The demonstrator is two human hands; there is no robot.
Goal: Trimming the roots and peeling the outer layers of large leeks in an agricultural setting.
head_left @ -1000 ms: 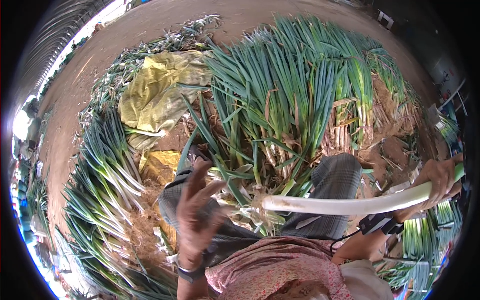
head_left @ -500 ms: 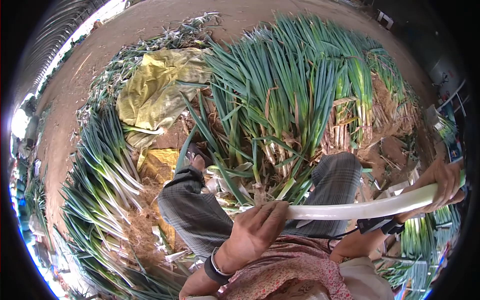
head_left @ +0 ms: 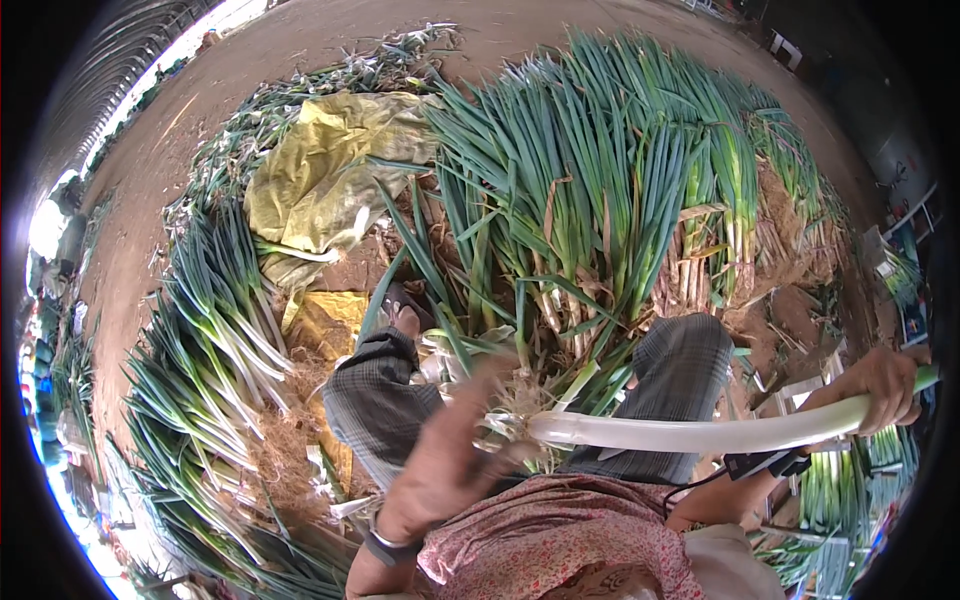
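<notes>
Our right hand (head_left: 880,385) has its fingers curled tight around the leek (head_left: 700,432); our left hand (head_left: 450,460), fingers loosely bent, touches its root end.

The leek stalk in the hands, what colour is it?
The leek stalk is white, turning pale green near the right hand; head view.

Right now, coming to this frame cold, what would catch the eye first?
First, the long white leek stalk stretched across the lower middle, the right hand gripping its green end at the right edge, the left hand at its root end. Behind it a big heap of green leeks fills the upper centre, with a crumpled yellow sheet to its left on the dirt ground.
</notes>
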